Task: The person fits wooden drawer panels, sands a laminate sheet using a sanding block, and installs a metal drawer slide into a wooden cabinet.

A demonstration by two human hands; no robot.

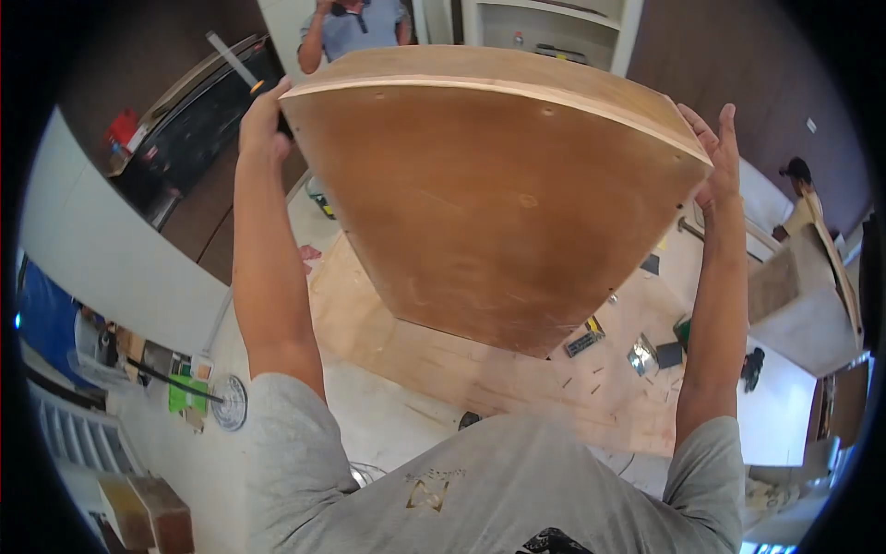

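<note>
A large brown wooden box (498,203) with a pale front edge fills the upper middle of the view, tilted, its lower end over a plywood sheet (434,369). My left hand (263,125) grips its upper left corner; its fingers are partly hidden at the edge. My right hand (720,157) holds the upper right corner, with the thumb side against the wood and some fingers raised. Screws dot the panel's edges. Small loose pieces, a black and yellow box (583,339) and a shiny metal item (643,355) lie to the lower right.
A person (355,32) stands behind the box. Another person in a dark cap (796,175) is at the right, near a wooden cabinet piece (794,286). A round metal base (229,403) and a green item (187,394) are on the floor at left.
</note>
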